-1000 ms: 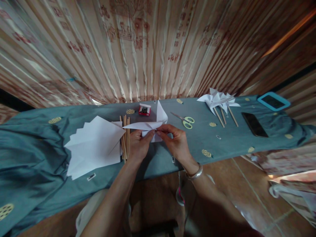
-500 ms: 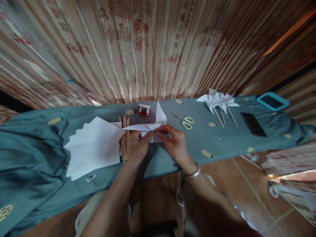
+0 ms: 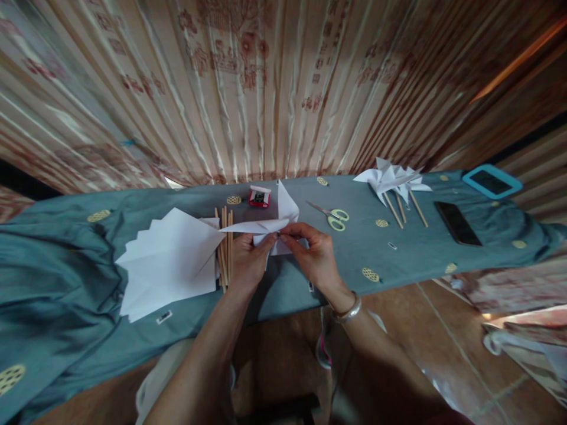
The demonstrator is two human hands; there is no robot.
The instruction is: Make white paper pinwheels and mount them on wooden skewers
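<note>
Both hands pinch a folded white paper piece point(image 3: 270, 221) over the middle of the table. My left hand point(image 3: 248, 260) grips it from the left, fingers closed at its centre. My right hand point(image 3: 313, 251), with a metal bangle on the wrist, pinches the same centre from the right. One paper flap stands up, another points left. A fanned stack of white paper sheets point(image 3: 170, 260) lies left of my left hand, with a bundle of wooden sticks point(image 3: 224, 248) between them.
A blue cloth point(image 3: 411, 248) covers the table. On it lie a small red box point(image 3: 259, 197), green-handled scissors point(image 3: 332, 215), finished paper pinwheels on sticks point(image 3: 392, 183), a black phone point(image 3: 457, 222) and a blue-framed tablet point(image 3: 491, 181). A patterned curtain hangs behind.
Nothing has visibly changed; both hands stay pinched on the paper piece with only slight finger shifts.
</note>
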